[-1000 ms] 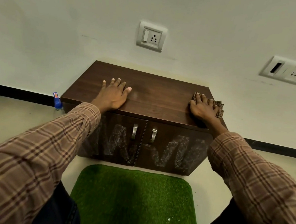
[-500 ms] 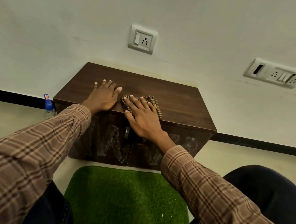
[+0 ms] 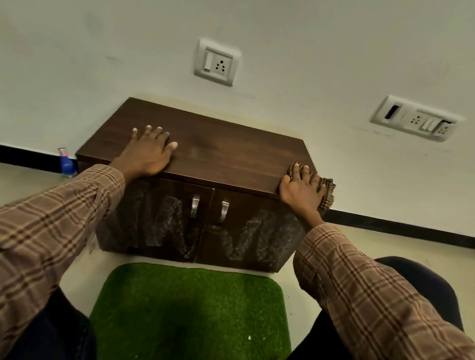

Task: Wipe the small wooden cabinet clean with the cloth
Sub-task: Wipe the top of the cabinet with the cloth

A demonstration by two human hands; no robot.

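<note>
A small dark wooden cabinet (image 3: 221, 154) stands against the wall, with two doors and metal handles. Whitish smears cover both door fronts (image 3: 167, 225). My left hand (image 3: 148, 153) lies flat on the top near its front left, fingers spread, holding nothing. My right hand (image 3: 302, 189) presses a brown checked cloth (image 3: 327, 193) onto the top's front right corner; part of the cloth hangs past the right edge.
A green grass-like mat (image 3: 192, 316) lies on the floor in front of the cabinet, between my knees. A blue bottle (image 3: 66, 163) stands by the skirting at the cabinet's left. Wall sockets (image 3: 217, 62) sit above.
My right hand slid the cloth from the top's right corner to the middle beside my left hand, then back to the front right corner. My left hand stayed in place.
</note>
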